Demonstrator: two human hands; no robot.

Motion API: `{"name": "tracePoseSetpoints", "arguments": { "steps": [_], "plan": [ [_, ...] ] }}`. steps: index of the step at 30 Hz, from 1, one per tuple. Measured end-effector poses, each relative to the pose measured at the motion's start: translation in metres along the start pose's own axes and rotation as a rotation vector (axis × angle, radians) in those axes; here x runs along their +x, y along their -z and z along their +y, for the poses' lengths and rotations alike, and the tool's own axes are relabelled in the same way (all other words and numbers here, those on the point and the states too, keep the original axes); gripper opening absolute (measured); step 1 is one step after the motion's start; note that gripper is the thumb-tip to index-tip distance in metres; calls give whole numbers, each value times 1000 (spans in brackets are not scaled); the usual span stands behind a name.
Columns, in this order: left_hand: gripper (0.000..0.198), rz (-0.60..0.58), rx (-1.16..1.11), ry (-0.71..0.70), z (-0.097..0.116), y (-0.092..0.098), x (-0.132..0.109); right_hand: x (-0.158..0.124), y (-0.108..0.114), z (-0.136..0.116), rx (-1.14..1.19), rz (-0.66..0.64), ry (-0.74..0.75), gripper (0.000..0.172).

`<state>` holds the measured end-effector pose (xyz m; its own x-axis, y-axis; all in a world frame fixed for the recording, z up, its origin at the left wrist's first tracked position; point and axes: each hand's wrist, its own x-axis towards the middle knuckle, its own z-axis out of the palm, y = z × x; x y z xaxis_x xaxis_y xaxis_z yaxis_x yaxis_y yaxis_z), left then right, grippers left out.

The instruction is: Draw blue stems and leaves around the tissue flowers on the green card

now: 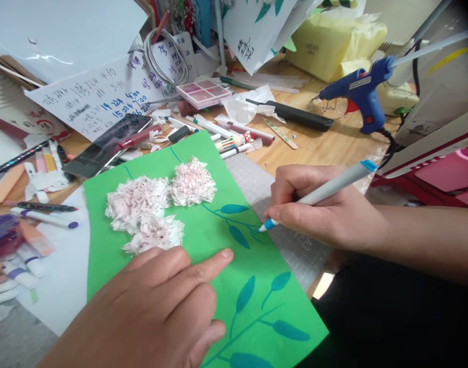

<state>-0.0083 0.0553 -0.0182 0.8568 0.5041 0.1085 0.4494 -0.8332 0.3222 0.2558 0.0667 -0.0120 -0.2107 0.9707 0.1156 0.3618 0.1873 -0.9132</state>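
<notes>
A green sheet of paper (203, 240) lies tilted in front of me, with blue-drawn stems and leaves (245, 295) on it. Three pale pink crinkled paper flowers (140, 202) sit together on its upper left part. My right hand (322, 209) is closed around a white felt-tip marker (329, 184) with a blue end. The marker's tip meets a blue stem near the sheet's right edge. My left hand (168, 301) rests on the paper just below the flowers. Its index finger is stretched out towards the drawn leaves, while the other fingers are loosely bent and hold nothing.
A blue glue gun (362, 92) stands at the back right. Behind the sheet lie a phone (109, 143), a pink palette (203, 93), a black case (299, 115) and several markers. More pens (46, 217) crowd the left. A grey cutting mat (253, 179) reaches under the green sheet.
</notes>
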Motion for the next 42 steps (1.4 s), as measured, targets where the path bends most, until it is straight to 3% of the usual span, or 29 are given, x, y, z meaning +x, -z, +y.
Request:
{"name": "tracePoseSetpoints", "arguments": {
  "steps": [7,13,28,35,42],
  "plan": [
    [20,-23,5,-4,1,3,0,-5,5,1,77,-68,-55,28],
    [21,-19,7,7,0,-1,0,-6,2,4,127,-14,-60,28],
    [22,-35,-5,8,-1,1,0,-5,4,1,68,-88,-54,28],
    [21,-2,11,-1,0,1,0,-3,3,3,145,-23,-93,27],
    [19,-6,-6,8,-1,-2,-1,-3,-1,2,69,0,-35,30]
  ]
}}
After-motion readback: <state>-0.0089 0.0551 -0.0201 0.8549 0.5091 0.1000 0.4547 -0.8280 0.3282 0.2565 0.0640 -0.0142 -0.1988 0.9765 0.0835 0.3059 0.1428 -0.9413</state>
